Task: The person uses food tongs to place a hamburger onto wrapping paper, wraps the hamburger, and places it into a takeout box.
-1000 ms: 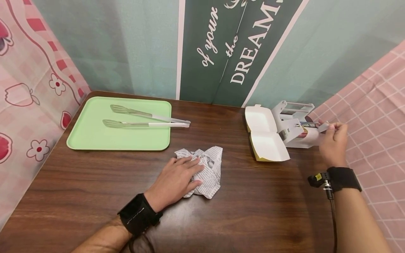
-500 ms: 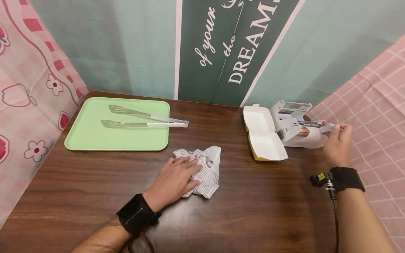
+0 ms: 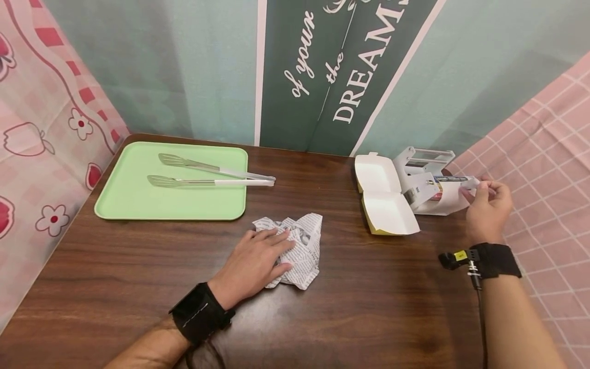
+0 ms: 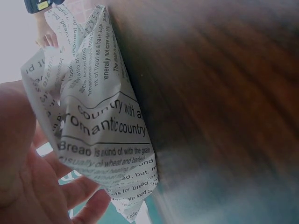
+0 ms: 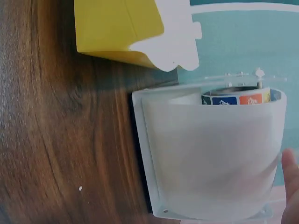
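My left hand [image 3: 253, 266] rests with its fingers extended on a crumpled, newsprint-patterned paper wrapper [image 3: 306, 256] on the table. In the left wrist view the printed wrapper [image 4: 105, 116] stands in folds beside the palm [image 4: 28, 172]; what it covers is hidden. At far right, my right hand [image 3: 490, 210] pinches a white strip [image 3: 470, 183] at a label dispenser [image 3: 424, 189]. The right wrist view shows the dispenser's wide white backing paper [image 5: 215, 154] curving past a roll of colored labels [image 5: 247, 99]; only part of my hand [image 5: 290, 186] shows there.
An open takeout box [image 3: 394, 212], white inside and yellow outside, stands just left of the dispenser. On the left, a green tray [image 3: 124, 197] carries metal tongs [image 3: 198, 182] whose handle end overhangs its right edge. Curtains border the wooden table [image 3: 369, 307] behind and at both sides.
My right hand moved right with the strip, then back left toward the dispenser; the backing paper bulged outward and drew in again. The left hand stays on the wrapper.
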Demonstrator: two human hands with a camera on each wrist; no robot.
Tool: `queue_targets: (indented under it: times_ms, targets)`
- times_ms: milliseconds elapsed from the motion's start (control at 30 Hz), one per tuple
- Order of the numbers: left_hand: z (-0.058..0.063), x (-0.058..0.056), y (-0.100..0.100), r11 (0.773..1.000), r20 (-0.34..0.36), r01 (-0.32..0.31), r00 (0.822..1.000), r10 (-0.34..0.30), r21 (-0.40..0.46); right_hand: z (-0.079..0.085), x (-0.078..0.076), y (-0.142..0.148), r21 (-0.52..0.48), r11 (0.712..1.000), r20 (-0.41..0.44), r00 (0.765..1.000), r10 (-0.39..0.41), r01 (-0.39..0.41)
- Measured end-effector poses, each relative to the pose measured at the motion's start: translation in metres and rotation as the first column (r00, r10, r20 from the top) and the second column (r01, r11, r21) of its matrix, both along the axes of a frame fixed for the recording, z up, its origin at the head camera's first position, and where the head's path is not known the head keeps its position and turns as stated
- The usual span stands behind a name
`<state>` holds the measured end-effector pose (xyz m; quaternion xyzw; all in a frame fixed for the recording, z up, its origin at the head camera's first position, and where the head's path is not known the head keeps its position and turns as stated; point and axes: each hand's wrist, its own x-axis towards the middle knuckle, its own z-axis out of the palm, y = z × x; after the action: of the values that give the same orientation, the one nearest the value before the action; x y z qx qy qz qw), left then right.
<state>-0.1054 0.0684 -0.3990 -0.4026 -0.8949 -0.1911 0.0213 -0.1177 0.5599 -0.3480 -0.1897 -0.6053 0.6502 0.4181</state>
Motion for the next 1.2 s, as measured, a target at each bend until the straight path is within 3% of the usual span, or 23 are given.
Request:
queue_targets:
  times_ms: [267,533,933,1200]
  targets:
    - [0.000,0.000,0.000,1.000,0.015,0.000,1.000,0.000,0.000,0.004,-0.003,-0.006,-0.101,0.993,0.026,0.998,0.065,-0.062]
    - [0.001,-0.001,0.002,1.000,0.002,-0.003,1.000,0.003,-0.007,0.008,0.000,-0.003,-0.134,0.984,-0.056,0.992,0.112,-0.118]
    - [0.000,0.000,0.001,1.000,0.013,-0.001,1.000,0.001,0.006,0.015,0.007,-0.003,-0.115,0.983,0.093,0.983,0.156,-0.145]
    - [0.000,0.000,0.002,1.000,0.020,0.000,1.000,0.000,0.003,0.012,0.010,0.004,-0.129,0.974,0.096,0.975,0.200,-0.187]
